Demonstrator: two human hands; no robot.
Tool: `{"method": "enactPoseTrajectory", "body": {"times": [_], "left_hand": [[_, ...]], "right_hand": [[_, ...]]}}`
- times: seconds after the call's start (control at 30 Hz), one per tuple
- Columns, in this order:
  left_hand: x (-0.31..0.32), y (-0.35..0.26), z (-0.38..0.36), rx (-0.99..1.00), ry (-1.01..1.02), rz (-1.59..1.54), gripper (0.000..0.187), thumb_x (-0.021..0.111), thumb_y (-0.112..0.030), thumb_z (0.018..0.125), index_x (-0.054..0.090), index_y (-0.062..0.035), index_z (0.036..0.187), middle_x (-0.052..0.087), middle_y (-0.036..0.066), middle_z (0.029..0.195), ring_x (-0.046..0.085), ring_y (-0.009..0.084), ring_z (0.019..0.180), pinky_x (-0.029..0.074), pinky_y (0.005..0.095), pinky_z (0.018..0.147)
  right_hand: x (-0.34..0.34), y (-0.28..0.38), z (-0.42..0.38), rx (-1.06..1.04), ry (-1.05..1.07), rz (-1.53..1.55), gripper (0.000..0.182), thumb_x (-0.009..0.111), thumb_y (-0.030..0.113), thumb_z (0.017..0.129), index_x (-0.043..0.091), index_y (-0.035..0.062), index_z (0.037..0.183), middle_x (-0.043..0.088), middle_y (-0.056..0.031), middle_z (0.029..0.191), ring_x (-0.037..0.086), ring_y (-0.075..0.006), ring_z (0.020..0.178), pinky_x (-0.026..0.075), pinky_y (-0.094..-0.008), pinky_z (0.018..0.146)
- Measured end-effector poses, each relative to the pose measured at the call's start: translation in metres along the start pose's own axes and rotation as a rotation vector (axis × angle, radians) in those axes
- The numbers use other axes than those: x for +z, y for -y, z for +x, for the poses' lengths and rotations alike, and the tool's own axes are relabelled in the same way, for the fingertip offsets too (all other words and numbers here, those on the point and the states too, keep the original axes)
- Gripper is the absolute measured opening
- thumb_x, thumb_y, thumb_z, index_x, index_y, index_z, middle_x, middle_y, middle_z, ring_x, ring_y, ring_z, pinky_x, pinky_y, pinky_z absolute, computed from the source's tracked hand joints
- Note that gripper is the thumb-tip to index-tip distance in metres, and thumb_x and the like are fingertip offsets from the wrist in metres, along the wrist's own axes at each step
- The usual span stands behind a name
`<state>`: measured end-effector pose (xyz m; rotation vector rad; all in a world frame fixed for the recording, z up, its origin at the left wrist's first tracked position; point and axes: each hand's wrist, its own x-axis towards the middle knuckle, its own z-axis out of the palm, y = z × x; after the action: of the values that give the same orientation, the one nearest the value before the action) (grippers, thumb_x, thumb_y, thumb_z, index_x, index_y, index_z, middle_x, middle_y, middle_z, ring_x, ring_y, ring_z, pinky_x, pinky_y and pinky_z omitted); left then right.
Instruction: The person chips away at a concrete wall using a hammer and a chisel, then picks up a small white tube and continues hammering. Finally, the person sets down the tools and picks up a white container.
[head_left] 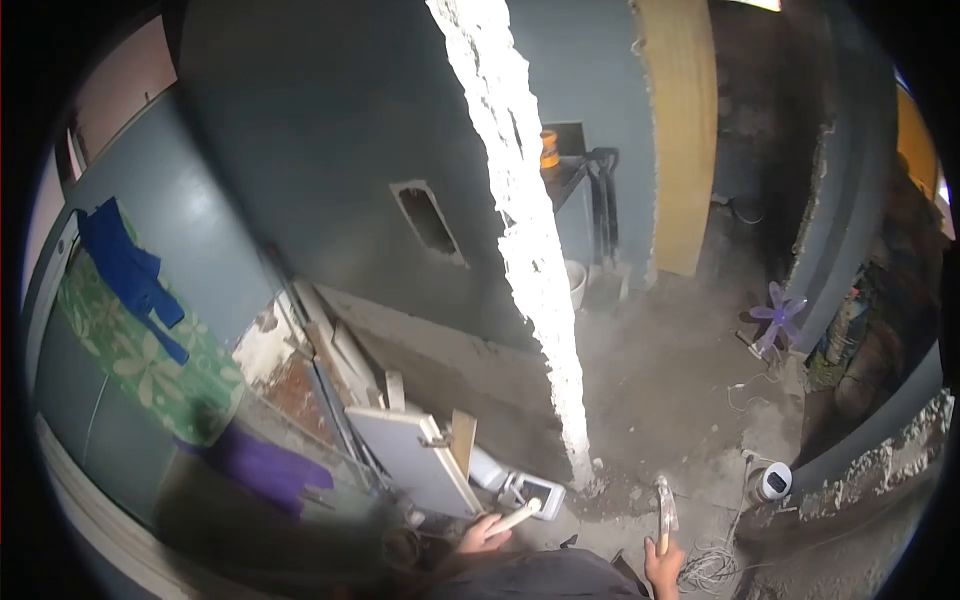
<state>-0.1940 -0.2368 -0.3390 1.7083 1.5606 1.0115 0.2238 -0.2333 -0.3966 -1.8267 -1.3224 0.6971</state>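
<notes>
My left hand (483, 535), at the bottom centre, is closed round a pale rod (515, 516) that points up and to the right. Its kind is not clear; the far end looks rounded. To the right, my right hand (663, 570) grips the lower part of a hammer (667, 512) with a light wooden handle. The hammer's head is raised away from me over the grey floor (680, 410). Between and beyond my hands, a bright, rough-edged broken wall end (540, 270) runs from the top of the view down to the floor.
Boards (410, 455) and long strips lean at the left, beside a white framed piece (535, 495). Coiled wire (708, 567) lies by my right hand, near a white round container (771, 482). A purple flower-shaped object (778, 318) stands farther back. Cloths (150, 340) hang left.
</notes>
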Motion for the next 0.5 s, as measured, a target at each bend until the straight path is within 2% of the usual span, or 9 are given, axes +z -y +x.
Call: {"method": "enactPoseTrajectory", "body": {"times": [0.03, 0.1, 0.17, 0.3, 0.33, 0.37, 0.43, 0.5], "left_hand": [[-0.004, -0.051, 0.017, 0.019, -0.004, 0.005, 0.041, 0.078, -0.015, 0.085, 0.061, 0.0013, 0.119, 0.061, 0.015, 0.102, 0.064, 0.0287, 0.091, 0.05, 0.0342, 0.08], [-0.003, -0.112, 0.041, 0.089, -0.079, 0.057, 0.037, 0.075, -0.013, 0.087, 0.061, 0.0023, 0.118, 0.062, 0.015, 0.102, 0.065, 0.0286, 0.089, 0.051, 0.0333, 0.077], [0.002, -0.139, 0.059, 0.157, -0.174, 0.07, 0.035, 0.074, -0.013, 0.088, 0.061, 0.0018, 0.117, 0.062, 0.015, 0.1, 0.065, 0.0291, 0.089, 0.051, 0.0358, 0.078], [-0.002, -0.18, 0.079, 0.246, -0.324, 0.085, 0.037, 0.074, -0.015, 0.089, 0.06, 0.0049, 0.117, 0.063, 0.019, 0.103, 0.066, 0.0301, 0.093, 0.052, 0.0368, 0.08], [-0.006, -0.179, 0.082, 0.238, -0.348, 0.099, 0.037, 0.072, -0.017, 0.091, 0.059, 0.0065, 0.117, 0.065, 0.019, 0.103, 0.066, 0.0269, 0.09, 0.052, 0.0357, 0.081], [-0.012, -0.203, 0.083, 0.07, -0.322, -0.002, 0.038, 0.069, -0.019, 0.094, 0.058, 0.0081, 0.118, 0.067, 0.018, 0.101, 0.066, 0.0222, 0.086, 0.052, 0.0334, 0.081], [-0.02, -0.198, 0.095, 0.149, -0.386, -0.067, 0.038, 0.064, -0.023, 0.098, 0.056, 0.0088, 0.118, 0.068, 0.014, 0.098, 0.066, 0.0163, 0.081, 0.052, 0.0292, 0.076], [-0.041, -0.217, 0.105, 0.14, -0.308, -0.234, 0.04, 0.06, -0.026, 0.101, 0.054, 0.0077, 0.121, 0.067, 0.012, 0.098, 0.065, 0.0132, 0.08, 0.051, 0.0268, 0.072]], "right_hand": [[-0.005, -0.003, 0.01, -0.015, 0.011, -0.027, 0.023, 0.073, 0.018, 0.077, 0.06, 0.0, 0.079, 0.058, -0.0218, 0.062, 0.06, -0.0435, 0.06, 0.047, -0.0493, 0.057], [-0.018, 0.017, 0.039, -0.062, 0.042, 0.039, 0.021, 0.071, 0.016, 0.077, 0.057, -0.0003, 0.076, 0.058, -0.0226, 0.062, 0.061, -0.0439, 0.06, 0.047, -0.0484, 0.057], [-0.013, 0.008, 0.069, -0.245, 0.02, 0.076, 0.021, 0.071, 0.014, 0.074, 0.055, 0.0007, 0.074, 0.058, -0.0226, 0.062, 0.061, -0.0438, 0.061, 0.048, -0.0464, 0.056], [-0.032, 0.05, 0.111, -0.373, 0.128, 0.087, 0.021, 0.07, 0.013, 0.072, 0.052, 0.0018, 0.071, 0.058, -0.0222, 0.063, 0.061, -0.0442, 0.06, 0.048, -0.0461, 0.055], [-0.036, 0.064, 0.113, -0.412, 0.148, 0.101, 0.021, 0.07, 0.013, 0.072, 0.052, 0.0021, 0.071, 0.058, -0.0217, 0.063, 0.06, -0.0441, 0.06, 0.048, -0.046, 0.056], [-0.04, 0.07, 0.113, -0.45, 0.167, 0.113, 0.021, 0.07, 0.013, 0.071, 0.052, 0.0024, 0.071, 0.058, -0.0211, 0.063, 0.06, -0.044, 0.06, 0.049, -0.0458, 0.056], [-0.041, 0.065, 0.108, -0.448, 0.205, 0.096, 0.023, 0.073, 0.015, 0.072, 0.053, 0.0025, 0.071, 0.06, -0.0213, 0.064, 0.062, -0.0437, 0.063, 0.05, -0.0455, 0.057], [-0.044, 0.065, 0.095, -0.374, 0.279, 0.072, 0.026, 0.076, 0.019, 0.073, 0.056, 0.0024, 0.072, 0.062, -0.0221, 0.066, 0.064, -0.0433, 0.064, 0.05, -0.0456, 0.058]]}}
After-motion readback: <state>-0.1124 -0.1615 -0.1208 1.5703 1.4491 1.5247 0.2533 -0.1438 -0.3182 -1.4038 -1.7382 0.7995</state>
